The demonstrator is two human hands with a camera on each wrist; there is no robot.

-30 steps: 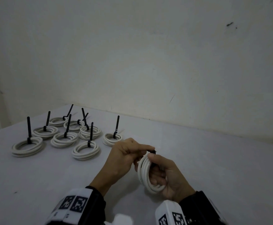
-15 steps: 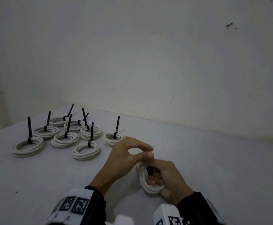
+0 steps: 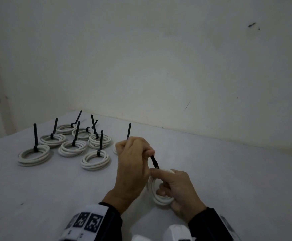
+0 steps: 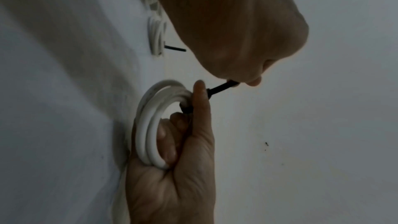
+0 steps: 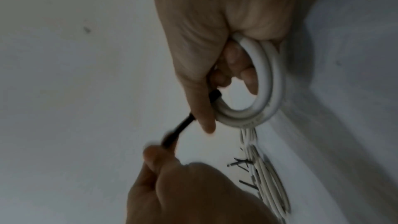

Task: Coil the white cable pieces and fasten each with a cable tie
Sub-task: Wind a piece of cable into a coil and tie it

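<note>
A white cable coil [image 3: 160, 197] stands on edge just above the table, and my right hand [image 3: 159, 178] grips it with the fingers through the ring and the thumb pressed on top. A black cable tie [image 3: 154, 161] wraps the top of the coil, its tail slanting up and to the left. My left hand [image 3: 149, 153] pinches that tail between thumb and fingertips. The left wrist view shows the tie [image 4: 221, 88] running from the coil [image 4: 148, 125] to my pinching left hand [image 4: 243, 81]. In the right wrist view, the coil [image 5: 269, 91] and the tie [image 5: 178, 130] are blurred.
Several tied white coils [image 3: 94, 160] lie on the grey table [image 3: 228, 171] at the back left, their black tie tails sticking up. One more coil [image 3: 115, 150] lies partly hidden behind my left hand. A pale wall [image 3: 159, 66] closes off the back.
Both hands first sank toward the table with the coil. My left hand then took the tie's tail and has drawn it up and to the left, away from the coil.
</note>
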